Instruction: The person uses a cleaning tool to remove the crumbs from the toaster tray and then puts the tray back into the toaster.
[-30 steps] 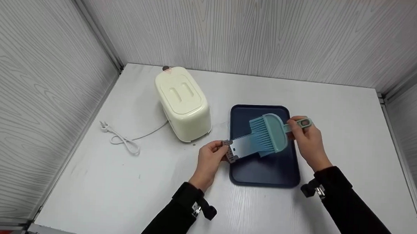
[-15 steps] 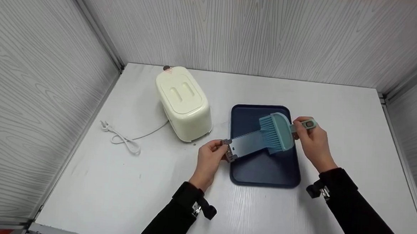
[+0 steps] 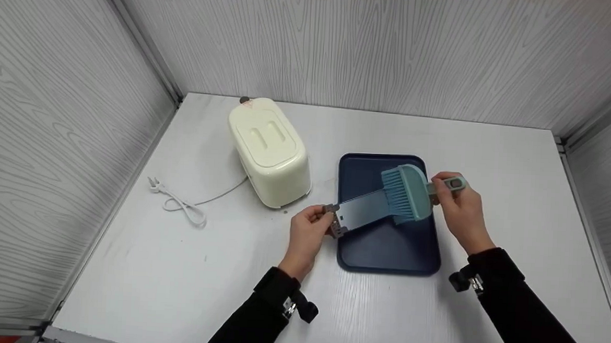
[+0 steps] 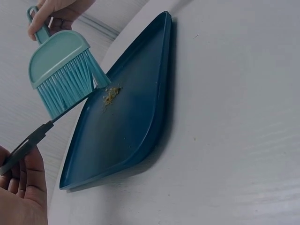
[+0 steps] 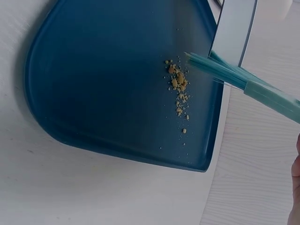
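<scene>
My left hand [image 3: 304, 239] pinches the grey end of a flat, shiny crumb tray [image 3: 362, 211], which slants over the dark blue serving tray [image 3: 385, 255]. With the right hand [image 3: 460, 213] I grip the handle of a small teal hand brush [image 3: 416, 193]. Its bristles [image 4: 65, 89] lie against the crumb tray's far end, covering it in the head view. Below that end, a little heap of yellow-brown crumbs [image 5: 178, 82] lies on the blue tray, seen in both wrist views. Only part of the right hand shows in the right wrist view.
A cream toaster [image 3: 270, 149] with a closed lid stands left of the blue tray. Its white cord and plug [image 3: 178, 201] lie coiled on the white table [image 3: 200, 291]. Wood-patterned panels [image 3: 343, 48] enclose the back and sides.
The brush and right hand have moved right along the crumb tray to its far end, nearly stopping in the last half second. The left hand and crumb tray have stayed almost still.
</scene>
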`<state>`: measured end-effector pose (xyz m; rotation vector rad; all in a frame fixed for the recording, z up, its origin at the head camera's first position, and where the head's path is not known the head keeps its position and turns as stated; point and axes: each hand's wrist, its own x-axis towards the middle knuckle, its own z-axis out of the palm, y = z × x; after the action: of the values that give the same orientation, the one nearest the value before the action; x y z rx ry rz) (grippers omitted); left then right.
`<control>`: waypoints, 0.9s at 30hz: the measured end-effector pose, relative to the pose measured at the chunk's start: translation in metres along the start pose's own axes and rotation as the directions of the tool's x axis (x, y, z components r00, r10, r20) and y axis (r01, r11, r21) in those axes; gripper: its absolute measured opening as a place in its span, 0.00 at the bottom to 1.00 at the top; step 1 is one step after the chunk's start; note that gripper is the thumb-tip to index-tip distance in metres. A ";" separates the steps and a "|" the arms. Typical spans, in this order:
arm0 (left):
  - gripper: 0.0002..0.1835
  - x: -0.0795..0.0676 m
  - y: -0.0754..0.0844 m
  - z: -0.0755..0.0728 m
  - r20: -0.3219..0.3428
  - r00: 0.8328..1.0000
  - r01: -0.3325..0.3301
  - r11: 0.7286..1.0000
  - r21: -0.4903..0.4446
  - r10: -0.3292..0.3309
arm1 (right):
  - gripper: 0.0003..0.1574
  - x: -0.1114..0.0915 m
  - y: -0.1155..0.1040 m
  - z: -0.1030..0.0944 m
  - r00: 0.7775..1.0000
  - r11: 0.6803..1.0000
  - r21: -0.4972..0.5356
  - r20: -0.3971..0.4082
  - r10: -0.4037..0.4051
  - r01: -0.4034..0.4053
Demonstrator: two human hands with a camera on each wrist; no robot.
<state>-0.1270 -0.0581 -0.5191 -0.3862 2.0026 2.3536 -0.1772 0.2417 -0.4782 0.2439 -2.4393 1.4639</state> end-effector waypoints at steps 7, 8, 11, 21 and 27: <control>0.09 0.001 0.001 -0.001 -0.020 1.000 -0.020 1.000 0.002 0.020 | 0.19 -0.002 0.001 -0.002 0.999 0.999 -0.027 -0.031 0.032 -0.032; 0.09 0.001 0.001 -0.001 -0.019 1.000 -0.022 1.000 0.000 0.022 | 0.19 -0.002 0.001 -0.002 0.999 0.999 -0.022 -0.036 0.036 -0.037; 0.09 0.001 0.001 -0.002 -0.018 0.999 -0.026 1.000 -0.001 0.026 | 0.19 0.000 0.001 -0.002 0.998 0.999 -0.008 -0.048 0.044 -0.045; 0.10 0.000 0.002 -0.002 -0.020 0.999 -0.028 1.000 0.006 0.028 | 0.19 0.009 -0.011 0.002 0.987 0.996 0.088 -0.154 0.037 -0.024; 0.10 -0.001 0.003 -0.001 -0.015 0.999 -0.031 0.999 0.006 0.032 | 0.20 0.016 -0.022 0.012 0.986 0.990 0.133 -0.163 -0.022 0.044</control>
<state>-0.1266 -0.0595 -0.5162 -0.3762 2.0364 2.3698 -0.1883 0.2205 -0.4600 0.1855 -2.2016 1.5734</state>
